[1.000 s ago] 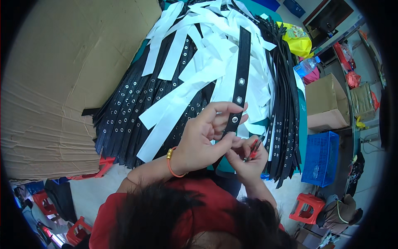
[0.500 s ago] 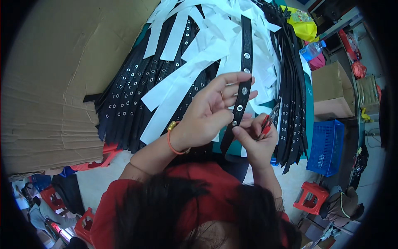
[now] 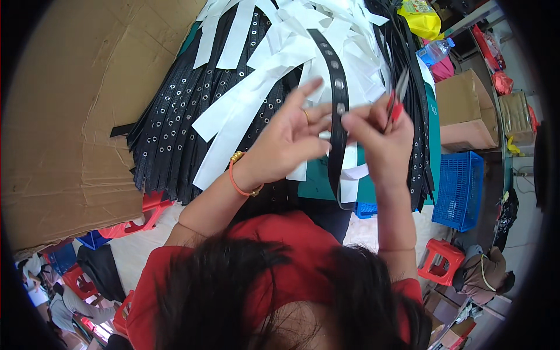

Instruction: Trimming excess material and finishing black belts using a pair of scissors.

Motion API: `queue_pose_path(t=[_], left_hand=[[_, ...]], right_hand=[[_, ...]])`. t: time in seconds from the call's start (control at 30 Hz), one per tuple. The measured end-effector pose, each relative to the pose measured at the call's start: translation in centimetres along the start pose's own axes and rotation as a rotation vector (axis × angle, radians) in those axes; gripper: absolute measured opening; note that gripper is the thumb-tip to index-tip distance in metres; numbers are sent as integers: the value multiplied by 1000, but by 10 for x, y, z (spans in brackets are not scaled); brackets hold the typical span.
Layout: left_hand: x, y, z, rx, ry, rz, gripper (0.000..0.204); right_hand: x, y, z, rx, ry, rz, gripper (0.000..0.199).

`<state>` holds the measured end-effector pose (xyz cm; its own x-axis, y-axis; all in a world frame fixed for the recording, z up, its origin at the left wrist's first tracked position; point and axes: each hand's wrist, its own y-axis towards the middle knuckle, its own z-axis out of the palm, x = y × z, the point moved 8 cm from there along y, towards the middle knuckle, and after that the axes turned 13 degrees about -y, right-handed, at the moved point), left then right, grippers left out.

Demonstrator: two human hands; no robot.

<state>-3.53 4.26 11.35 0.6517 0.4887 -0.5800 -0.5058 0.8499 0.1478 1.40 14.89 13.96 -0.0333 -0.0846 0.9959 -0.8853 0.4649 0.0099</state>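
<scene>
A long black strap (image 3: 339,96) with a row of metal eyelets stands upright between my hands, its lower end bending down toward the table's near edge. My right hand (image 3: 385,137) pinches it between thumb and fingers. The same hand keeps a pair of red-handled scissors (image 3: 396,111) in its palm, blades pointing up and away. My left hand (image 3: 286,143) has its fingers stretched apart at the strap's left side, some fingertips reaching to its edge; whether they touch it I cannot tell. White paper strips (image 3: 233,111) and many black eyelet straps (image 3: 169,116) lie beneath.
A large cardboard sheet (image 3: 70,116) covers the left. More black straps (image 3: 417,163) hang over the right side of the green mat (image 3: 318,184). Further right are a plastic bottle (image 3: 434,53), a cardboard box (image 3: 464,111), a blue basket (image 3: 458,192) and a red stool (image 3: 440,262).
My right hand has moved up along the strap with the scissors, and the strap now leans and curves to the left at its top. The left hand's index finger has lifted away from it.
</scene>
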Motion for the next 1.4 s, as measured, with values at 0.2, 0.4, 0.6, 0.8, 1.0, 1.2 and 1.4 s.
queue_pose_path(t=[0.2,0.4,0.6,0.8,1.0,1.2,1.4], left_hand=[[19,23,1,-129,521,-106,20],[-153,102,-11,-139,519,429,22],[-127,98,-9,-410,162,306,31],[49,8,25,86,291,-276,27],[14,-9,16,-3,199,-210,33],[-21,-7,-9,-126,-98,-99,40],[-8,11,5,-3,-280,-128,45]], right_hand=[[45,72,-2,49,37,-228,21],[-3,-10,16,424,16,100,37],[12,1,-10,207,129,-17,37],[52,70,1,2,239,58,31],[11,55,3,44,143,-40,20],[-23,-64,14,58,-14,182,14],[-36,-96,29,116,268,241,32]])
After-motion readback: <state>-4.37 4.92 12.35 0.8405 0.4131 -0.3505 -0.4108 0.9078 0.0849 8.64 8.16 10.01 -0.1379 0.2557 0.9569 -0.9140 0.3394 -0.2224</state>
